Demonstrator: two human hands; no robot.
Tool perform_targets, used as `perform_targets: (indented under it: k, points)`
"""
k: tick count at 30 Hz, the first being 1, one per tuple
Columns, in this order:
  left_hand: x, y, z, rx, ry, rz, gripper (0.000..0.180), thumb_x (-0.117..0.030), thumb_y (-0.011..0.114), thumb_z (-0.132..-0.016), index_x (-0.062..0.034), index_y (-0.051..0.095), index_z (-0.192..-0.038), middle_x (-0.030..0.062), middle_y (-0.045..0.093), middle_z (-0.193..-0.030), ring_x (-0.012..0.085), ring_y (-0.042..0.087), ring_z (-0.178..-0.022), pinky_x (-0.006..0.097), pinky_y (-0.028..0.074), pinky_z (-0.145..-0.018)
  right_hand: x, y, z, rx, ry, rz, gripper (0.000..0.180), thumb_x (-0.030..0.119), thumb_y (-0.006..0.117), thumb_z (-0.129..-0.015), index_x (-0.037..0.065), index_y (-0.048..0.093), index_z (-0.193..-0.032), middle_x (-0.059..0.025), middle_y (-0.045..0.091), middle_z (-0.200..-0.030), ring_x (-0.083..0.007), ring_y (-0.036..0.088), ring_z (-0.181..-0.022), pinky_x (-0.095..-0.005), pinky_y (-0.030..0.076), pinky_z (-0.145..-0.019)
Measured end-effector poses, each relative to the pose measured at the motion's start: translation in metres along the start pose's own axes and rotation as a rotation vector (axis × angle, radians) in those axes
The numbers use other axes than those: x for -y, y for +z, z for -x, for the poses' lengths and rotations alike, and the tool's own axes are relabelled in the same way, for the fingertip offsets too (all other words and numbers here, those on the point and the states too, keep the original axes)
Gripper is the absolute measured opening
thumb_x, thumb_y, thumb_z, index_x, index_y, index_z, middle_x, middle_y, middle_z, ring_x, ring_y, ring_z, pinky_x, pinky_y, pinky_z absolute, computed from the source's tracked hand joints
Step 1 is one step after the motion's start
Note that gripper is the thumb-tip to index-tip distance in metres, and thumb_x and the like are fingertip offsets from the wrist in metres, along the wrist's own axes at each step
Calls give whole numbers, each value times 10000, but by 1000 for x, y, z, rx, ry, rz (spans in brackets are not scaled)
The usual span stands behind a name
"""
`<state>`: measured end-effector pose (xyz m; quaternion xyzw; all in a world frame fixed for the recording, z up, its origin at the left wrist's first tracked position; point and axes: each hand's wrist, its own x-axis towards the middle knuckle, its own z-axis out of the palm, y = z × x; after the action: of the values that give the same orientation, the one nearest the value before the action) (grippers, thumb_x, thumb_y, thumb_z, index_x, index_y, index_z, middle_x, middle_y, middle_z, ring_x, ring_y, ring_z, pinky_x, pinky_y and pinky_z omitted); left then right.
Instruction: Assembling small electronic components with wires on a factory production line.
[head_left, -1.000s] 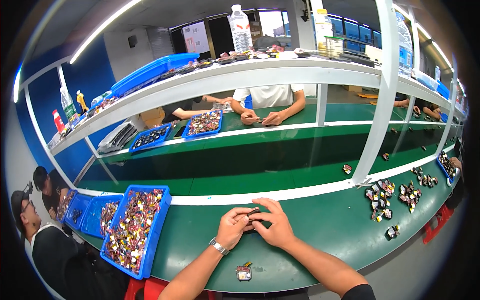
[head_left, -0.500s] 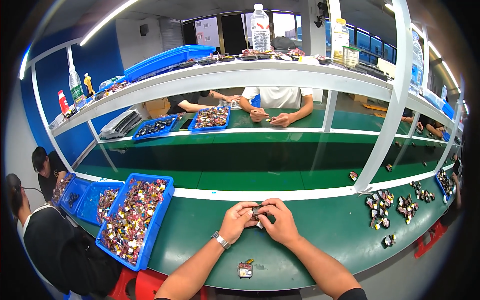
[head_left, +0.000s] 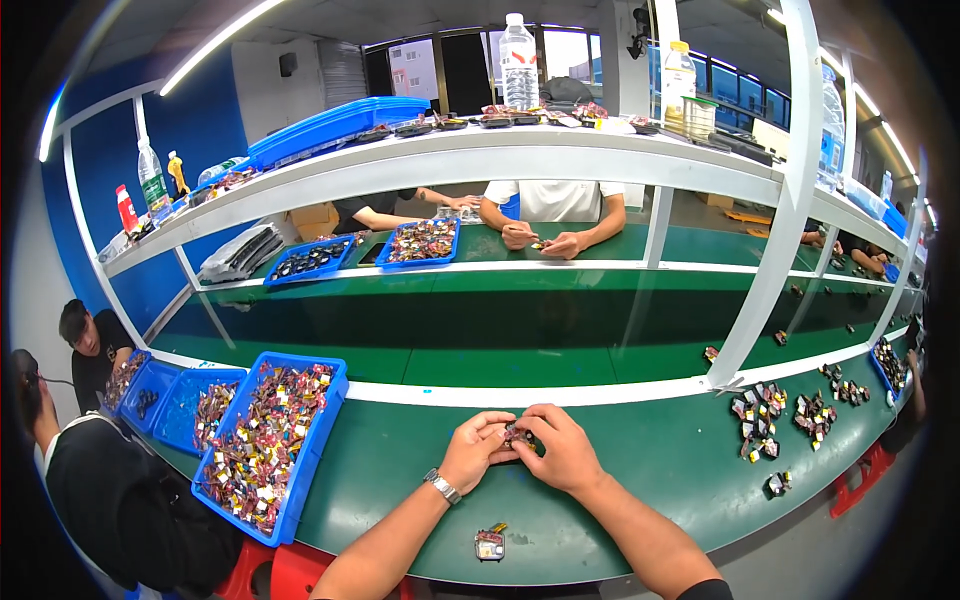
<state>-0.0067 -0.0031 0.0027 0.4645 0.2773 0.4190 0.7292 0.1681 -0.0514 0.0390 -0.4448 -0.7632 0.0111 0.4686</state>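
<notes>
Here in the head view it's a busy workroom, strip lights overhead, and a long green bench [head_left: 660, 450] sweeping across under a white shelf frame [head_left: 480, 170]. Up on that shelf, a clear bottle [head_left: 519, 75] stands among scattered small parts, with a blue tub [head_left: 340, 125] to its left.

Down to the action, centre bench! The left hand [head_left: 474, 455], metal watch [head_left: 442, 486] on its wrist, has thumb and fingers curled in, pinching a small dark assembly [head_left: 517, 436]. The right hand [head_left: 563, 452] meets it from the other side, fingers arched over, thumb and fingertips on that same piece. It sits between the two hands, above the green surface, largely hidden by fingers.

Nearer the front edge, one loose unit [head_left: 490, 545] lies alone, a yellow bit at its top. Off to the left, a blue tray [head_left: 335, 405] brims with red, yellow and white parts. Out right, dark units lie in a cluster [head_left: 759, 420]. And across the bench, a co-worker in a white shirt [head_left: 550, 203] has both hands around a little part too!
</notes>
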Motion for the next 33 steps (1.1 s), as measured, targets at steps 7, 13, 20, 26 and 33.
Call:
perform_targets:
  k: [7,13,20,26,33]
  points:
    - [-3,3,-1,7,-19,-39,248,-56,534,-975,19,517,-1211,135,640,-1161,207,657,-1036,398,582,-897,1,6,1,35,96,42,197,75,715,-770,50,625,-944,-79,594,-990,-264,628,-907,-374,542,-753]
    - [-2,3,-2,32,-19,-6,237,-54,536,-974,26,532,-1197,139,640,-1167,208,660,-1030,378,589,-878,-1,7,2,15,142,33,222,64,737,-752,25,620,-938,-105,603,-961,-291,655,-826,-373,551,-723]
    - [2,9,-2,-17,17,-124,222,-49,551,-967,36,553,-1172,141,655,-1125,196,668,-990,340,607,-809,2,3,6,29,239,-69,159,51,701,-796,20,612,-924,-102,598,-945,-258,654,-809,-358,546,-702]
    - [4,9,0,-72,35,-255,226,-41,568,-956,40,561,-1167,134,660,-1098,168,671,-909,300,599,-741,-3,11,9,-1,435,-292,123,31,695,-827,-3,622,-920,-114,625,-936,-199,678,-745,-300,557,-632]
    - [1,6,1,42,73,-181,344,21,619,-897,37,542,-1232,128,650,-1125,158,658,-948,295,577,-778,-1,13,10,-71,485,-289,141,17,699,-826,-10,624,-943,-112,625,-949,-186,673,-769,-278,562,-631]
